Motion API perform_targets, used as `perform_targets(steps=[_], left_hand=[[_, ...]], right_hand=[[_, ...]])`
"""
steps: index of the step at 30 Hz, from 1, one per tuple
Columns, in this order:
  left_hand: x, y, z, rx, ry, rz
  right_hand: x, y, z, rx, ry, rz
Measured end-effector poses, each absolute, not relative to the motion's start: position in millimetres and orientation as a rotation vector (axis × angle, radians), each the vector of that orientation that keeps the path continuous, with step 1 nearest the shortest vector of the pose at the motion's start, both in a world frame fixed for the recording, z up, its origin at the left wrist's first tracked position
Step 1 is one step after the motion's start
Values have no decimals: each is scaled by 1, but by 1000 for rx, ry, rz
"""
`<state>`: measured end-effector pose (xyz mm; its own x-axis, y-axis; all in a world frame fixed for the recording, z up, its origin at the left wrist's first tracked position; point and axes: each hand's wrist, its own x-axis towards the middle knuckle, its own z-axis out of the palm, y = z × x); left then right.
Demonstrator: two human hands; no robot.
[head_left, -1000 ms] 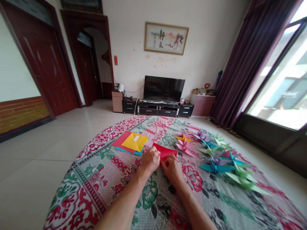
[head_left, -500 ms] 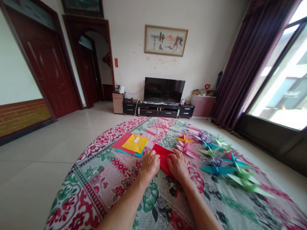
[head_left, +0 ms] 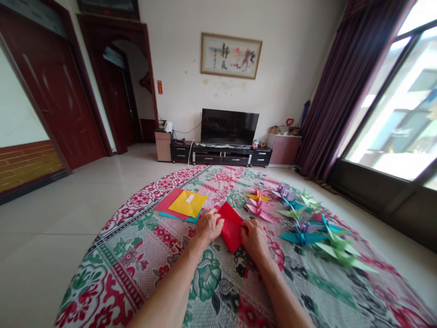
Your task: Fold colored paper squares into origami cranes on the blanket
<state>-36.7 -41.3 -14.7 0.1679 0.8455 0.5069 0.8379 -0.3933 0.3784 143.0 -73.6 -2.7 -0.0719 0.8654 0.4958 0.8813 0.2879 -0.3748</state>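
A red sheet of origami paper (head_left: 232, 228) lies at an angle on the patterned tablecloth, between my hands. My left hand (head_left: 209, 226) has its fingers closed on the paper's left edge. On the opposite side, the curled fingers of my right hand (head_left: 253, 237) grip the right edge. Both sets of fingertips are partly hidden behind the knuckles. Just left of my left hand sits a stack of coloured paper, with a yellow packet (head_left: 187, 203) bearing a white label on top of pink paper (head_left: 166, 205) and blue paper (head_left: 175, 216).
Several folded paper cranes stand on the right of the round table, among them a blue crane (head_left: 303, 237), a green crane (head_left: 341, 250), a pink crane (head_left: 260, 208) and an orange crane (head_left: 258, 196). Beyond the table are a television (head_left: 230, 127) and a low cabinet (head_left: 208, 157).
The red paper has been turned so that a corner points toward me, and more of its surface shows. My right hand has shifted to its right edge. The whole view has swung slightly.
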Motion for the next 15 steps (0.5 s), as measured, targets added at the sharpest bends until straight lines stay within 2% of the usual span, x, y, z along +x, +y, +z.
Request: perform_targets(steps=[7,11,15], left_hand=[[-47,-41,-15,2492,1549,940],[-45,-39,-13,2482,1570,927],[-35,-30,-15,2444,1620,959]], right_hand=[[135,-98,11,-1552,-1933,-281],[128,-110,11,-1441,-2153,-109],[125,-107,6,-1482,-2132,-52]])
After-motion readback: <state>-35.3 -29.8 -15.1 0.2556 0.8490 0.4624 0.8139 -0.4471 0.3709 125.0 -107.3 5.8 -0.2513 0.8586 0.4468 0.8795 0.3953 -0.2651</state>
